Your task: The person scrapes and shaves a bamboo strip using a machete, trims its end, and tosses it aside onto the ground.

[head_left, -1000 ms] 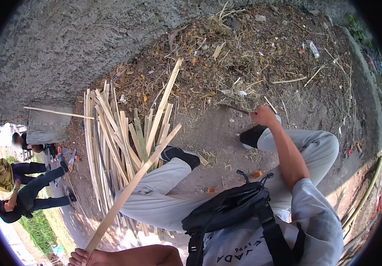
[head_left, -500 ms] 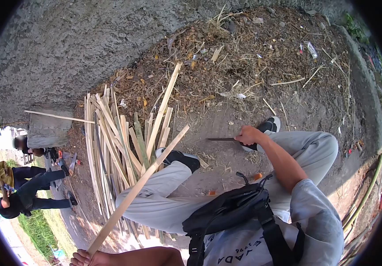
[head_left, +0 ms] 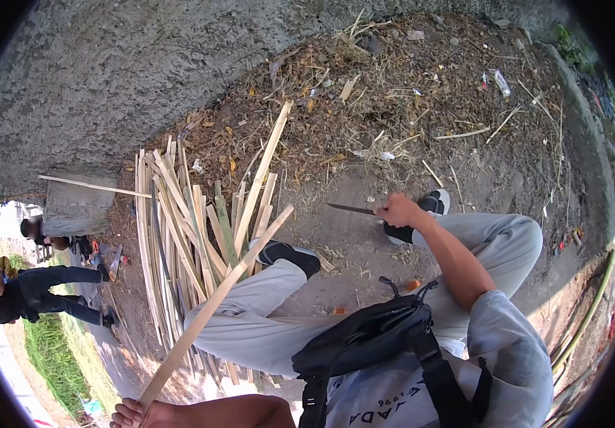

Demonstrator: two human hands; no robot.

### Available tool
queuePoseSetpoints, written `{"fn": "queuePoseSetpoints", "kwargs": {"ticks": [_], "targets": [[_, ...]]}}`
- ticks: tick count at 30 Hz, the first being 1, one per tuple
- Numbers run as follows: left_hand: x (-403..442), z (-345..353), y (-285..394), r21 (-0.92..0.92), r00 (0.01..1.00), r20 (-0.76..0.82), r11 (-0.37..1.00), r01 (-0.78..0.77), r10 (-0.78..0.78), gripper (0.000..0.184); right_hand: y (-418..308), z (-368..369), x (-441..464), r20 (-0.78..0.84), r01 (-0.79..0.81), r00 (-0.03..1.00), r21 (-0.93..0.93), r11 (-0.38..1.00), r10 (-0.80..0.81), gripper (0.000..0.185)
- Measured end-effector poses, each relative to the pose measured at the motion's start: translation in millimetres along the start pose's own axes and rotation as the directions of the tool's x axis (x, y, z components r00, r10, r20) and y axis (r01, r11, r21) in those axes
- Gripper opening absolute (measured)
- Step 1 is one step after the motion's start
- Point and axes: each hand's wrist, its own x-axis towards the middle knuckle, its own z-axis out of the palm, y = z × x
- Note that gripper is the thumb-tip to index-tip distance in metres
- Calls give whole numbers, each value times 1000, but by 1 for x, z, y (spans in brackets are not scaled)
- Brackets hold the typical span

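At the lower left, my left hand (head_left: 135, 414) is wrapped round the near end of a long pale wood strip (head_left: 207, 310). The strip slants up and right across my left thigh, its far end over my left shoe (head_left: 289, 257). My right hand (head_left: 397, 212) grips a dark, narrow-bladed knife (head_left: 350, 208) beside my right shoe (head_left: 436, 203). The blade points left, above bare soil and apart from the strip. A large pile of pale strips (head_left: 179, 221) lies left of my legs, some ends fanned toward the wall.
A rough grey wall (head_left: 122, 78) rises at the top left. Dry leaves and scraps (head_left: 393, 93) cover the ground beside it. At the far left are people (head_left: 36, 292) near a saw (head_left: 116, 262). A green pole (head_left: 589, 307) lies at the right.
My right hand has moved left and down with the knife, whose blade tilts differently. The held strip's far end rose, then dropped back lower. People at the far left have shifted.
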Motion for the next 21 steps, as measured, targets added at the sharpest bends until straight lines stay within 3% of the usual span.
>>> {"fn": "queuePoseSetpoints", "kwargs": {"ticks": [3,6,9,12,13,16,21], "targets": [[7,-12,1,-67,993,117,997,40,-32,30,-12,12,-1,148,-49,988,-10,999,50,48],[10,-18,6,-121,981,182,988,90,-67,32,-4,12,10,172,-155,974,13,988,150,50],[12,-21,7,-136,973,217,984,117,-85,33,12,0,23,63,-191,981,154,969,183,47],[8,-14,6,-91,989,130,992,85,-72,34,29,-12,37,-175,-184,966,49,982,190,50],[6,-10,6,-67,995,82,995,68,-63,34,43,-5,46,-384,-151,916,-68,986,113,50],[4,-5,5,12,1000,20,1000,12,-12,34,36,-16,42,-346,-174,927,-48,984,147,48],[-6,14,-1,103,993,-106,994,-47,58,32,-5,13,28,-116,1,993,-131,991,-16,47]]}}
